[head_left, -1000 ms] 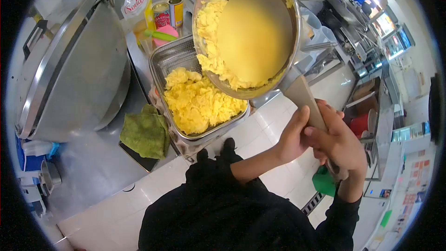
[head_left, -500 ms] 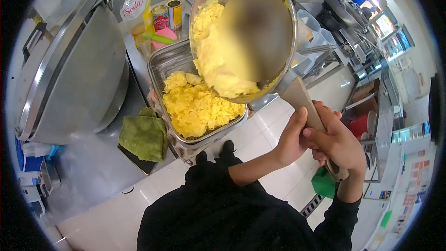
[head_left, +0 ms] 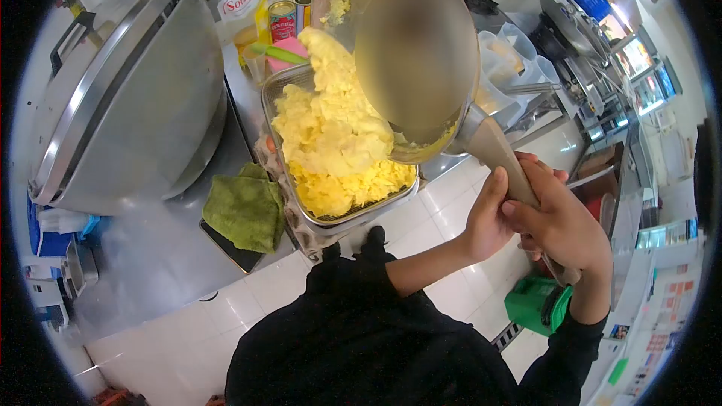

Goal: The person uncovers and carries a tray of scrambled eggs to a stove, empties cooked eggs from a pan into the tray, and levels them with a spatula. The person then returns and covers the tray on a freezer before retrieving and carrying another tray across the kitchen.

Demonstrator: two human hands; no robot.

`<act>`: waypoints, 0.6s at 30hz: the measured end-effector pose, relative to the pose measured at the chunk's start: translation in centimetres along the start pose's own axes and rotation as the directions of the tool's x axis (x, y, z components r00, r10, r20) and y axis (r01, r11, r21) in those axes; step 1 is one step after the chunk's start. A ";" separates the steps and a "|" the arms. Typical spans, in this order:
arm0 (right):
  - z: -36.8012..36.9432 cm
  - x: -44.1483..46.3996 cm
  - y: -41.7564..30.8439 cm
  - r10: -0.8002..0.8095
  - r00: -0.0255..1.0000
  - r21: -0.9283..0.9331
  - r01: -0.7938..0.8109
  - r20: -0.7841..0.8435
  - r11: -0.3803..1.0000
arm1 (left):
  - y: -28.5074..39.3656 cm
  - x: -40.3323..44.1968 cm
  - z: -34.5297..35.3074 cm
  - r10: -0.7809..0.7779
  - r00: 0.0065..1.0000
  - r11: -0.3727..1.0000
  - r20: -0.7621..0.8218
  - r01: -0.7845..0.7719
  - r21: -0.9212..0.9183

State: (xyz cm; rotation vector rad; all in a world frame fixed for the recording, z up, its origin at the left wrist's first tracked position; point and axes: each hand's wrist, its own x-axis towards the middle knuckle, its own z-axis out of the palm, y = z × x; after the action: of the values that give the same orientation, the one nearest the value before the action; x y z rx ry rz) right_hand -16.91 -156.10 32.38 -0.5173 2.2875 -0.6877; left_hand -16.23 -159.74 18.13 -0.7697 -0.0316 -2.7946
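A large pan (head_left: 468, 53) is tipped on its side over a rectangular metal tray (head_left: 361, 218). Both my hands are wrapped round its long beige handle (head_left: 502, 158): my left hand (head_left: 485, 222) is on the near side and my right hand (head_left: 560, 218) grips further down, towards the end. A thick mass of yellow scrambled egg (head_left: 335, 120) hangs from the pan's rim and drops onto the egg in the tray. Some yellow residue clings to the pan's wall. The middle of the pan's inside looks blurred.
Left of the tray are a green cloth (head_left: 244, 209) on a dark flat object and a huge metal pan (head_left: 135, 113). Behind it stand a pouch (head_left: 246, 11), cans (head_left: 283, 21) and a pink item (head_left: 289, 53). Clear plastic containers (head_left: 500, 60) are at the right, a green bin (head_left: 535, 306) below.
The egg has slid out of the pan in one mass and come down over the tray, leaving much of the pan's inside bare. Both hands have kept hold of the handle.
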 end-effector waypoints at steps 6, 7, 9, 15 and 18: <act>-0.3 -0.1 -0.9 -0.256 0.966 -0.355 0.227 -0.036 0.907 | 0.4 1.1 0.6 0.073 0.986 0.997 0.149 -0.070 -0.026; -0.3 -0.2 -1.3 -0.271 0.962 -0.366 0.242 -0.029 0.899 | 0.3 1.4 0.4 0.096 0.978 0.995 0.187 -0.090 -0.038; -0.1 -0.4 -1.4 -0.368 0.928 -0.480 0.300 -0.052 0.824 | 0.4 1.6 0.5 0.108 0.972 0.994 0.209 -0.103 -0.035; 0.3 -1.2 -3.3 -0.412 0.911 -0.590 0.315 -0.034 0.744 | 1.4 2.2 1.0 0.136 0.953 0.990 0.270 -0.142 0.003; 0.7 -1.5 -3.7 -0.400 0.914 -0.622 0.276 -0.065 0.733 | 1.7 2.6 1.4 0.138 0.940 0.990 0.311 -0.143 -0.008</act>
State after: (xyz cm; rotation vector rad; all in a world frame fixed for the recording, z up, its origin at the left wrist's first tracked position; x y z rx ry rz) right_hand -14.75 -158.45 34.92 -1.2489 2.6160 -0.1403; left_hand -17.31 -161.89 20.57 -1.1543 -0.0499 -2.5106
